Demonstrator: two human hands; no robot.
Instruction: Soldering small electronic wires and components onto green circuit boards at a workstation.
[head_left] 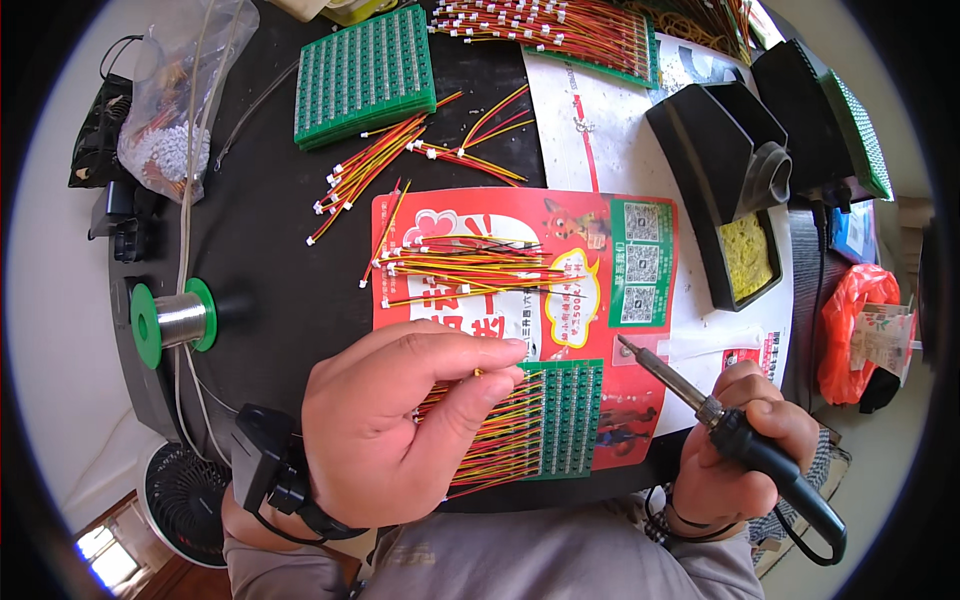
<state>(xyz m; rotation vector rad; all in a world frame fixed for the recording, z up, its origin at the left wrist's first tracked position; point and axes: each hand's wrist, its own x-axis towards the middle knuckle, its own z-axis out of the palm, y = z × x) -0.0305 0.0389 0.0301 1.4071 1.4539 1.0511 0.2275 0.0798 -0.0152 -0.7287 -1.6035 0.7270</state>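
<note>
My left hand point(400, 425) is closed in a pinch over a green circuit board panel point(572, 420), with a bit of thin yellow wire point(478, 373) showing between thumb and forefinger. Rows of red and yellow wires run left from this panel, partly hidden under the hand. In my right hand point(735, 455) is a soldering iron point(745, 440), its tip pointing up and left, apart from the board. Just beyond lies a loose bunch of red and yellow wires point(470, 268) with white connectors, on a red printed sheet point(655, 380).
Stacked green panels point(365, 75) stand at the back, with more connector wires point(375, 165) before them. A black iron holder point(720, 150) with a yellow sponge point(747, 255) is at right. On the left are a solder spool point(180, 320), a bag of white connectors point(172, 150) and a fan point(190, 500).
</note>
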